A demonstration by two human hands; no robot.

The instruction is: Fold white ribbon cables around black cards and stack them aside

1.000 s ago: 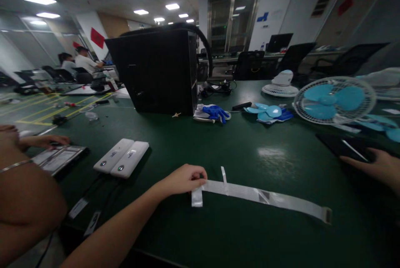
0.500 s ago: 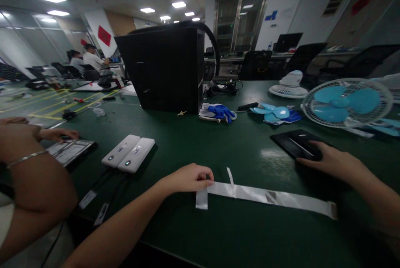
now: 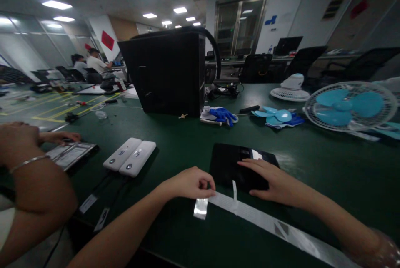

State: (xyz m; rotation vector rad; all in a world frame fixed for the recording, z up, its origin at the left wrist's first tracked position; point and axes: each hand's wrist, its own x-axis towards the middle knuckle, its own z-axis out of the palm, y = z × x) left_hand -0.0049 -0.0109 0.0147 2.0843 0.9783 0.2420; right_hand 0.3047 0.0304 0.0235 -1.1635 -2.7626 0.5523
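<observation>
My left hand [image 3: 194, 184] is closed in a pinch on the left end of a flat white ribbon cable [image 3: 259, 218]. A shiny silver tab hangs below the pinch, and a thin white strip sticks up from the cable. The cable runs right and toward me, its far end cut off by the frame's lower edge. My right hand [image 3: 278, 180] grips a flat black panel [image 3: 229, 162], fingers over its top and thumb at its near side. The panel is just behind the cable, and my right forearm passes over the cable's right part.
Two white boxes [image 3: 137, 157] with cables lie left. A co-worker's hand [image 3: 62, 137] touches a metal-framed part [image 3: 73, 153]. Behind stand a large black case [image 3: 165, 76], keys [image 3: 183, 116], blue-white gloves [image 3: 222, 115], light-blue fan blades [image 3: 275, 115] and a fan [image 3: 343, 105].
My right hand has moved left with the black panel, bringing it from the right side to behind the cable. The cable's right end now slants closer to me. My left hand keeps its pinch.
</observation>
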